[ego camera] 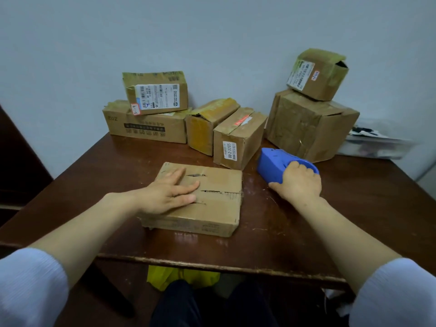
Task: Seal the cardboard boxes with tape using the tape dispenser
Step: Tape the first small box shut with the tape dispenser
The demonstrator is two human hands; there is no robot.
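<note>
A flat cardboard box point(219, 204) lies near the front of the brown table point(354, 208), its top flaps meeting along a ragged seam. My left hand point(169, 192) rests palm down on the box's left part, fingers spread across the seam. To the right of the box, a blue tape dispenser point(273, 164) stands on the table. My right hand point(298, 182) is closed over the dispenser's near end.
Several more cardboard boxes stand at the back: a stacked pair point(151, 114) on the left, two narrow ones point(238, 135) in the middle, a large one point(311, 123) topped by a small one point(317, 74) on the right. Papers point(375, 145) lie at the far right.
</note>
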